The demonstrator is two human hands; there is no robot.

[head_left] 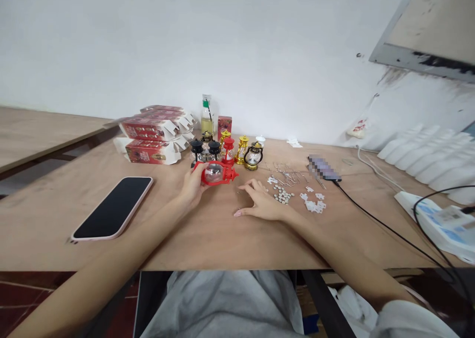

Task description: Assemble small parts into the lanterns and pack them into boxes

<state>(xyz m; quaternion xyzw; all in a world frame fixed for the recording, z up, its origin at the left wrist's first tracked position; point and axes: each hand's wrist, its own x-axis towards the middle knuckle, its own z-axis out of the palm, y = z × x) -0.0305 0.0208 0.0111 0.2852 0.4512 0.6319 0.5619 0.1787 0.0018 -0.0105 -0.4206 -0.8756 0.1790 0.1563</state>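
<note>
Since the left hand (pixel 192 185) is wrapped round the base end of the red lantern (pixel 214 173), most of the clear globe and the cap are uncovered, which I'd guess is why it's held that way. It's out in front of the standing lanterns (pixel 253 157), over the table (pixel 208 246). Right hand (pixel 262 203) is just beside it, thumb and index well apart; can't tell if there's some tiny bit under the fingertips. The round pieces (pixel 283 196), bent wires (pixel 287 174) and white tabs (pixel 314 206) sit in loose groups on that side, probably so they're easy to grab. As for direction, the lantern's on its side: long axis roughly left to right, cap pointing right, base toward the left palm.
</note>
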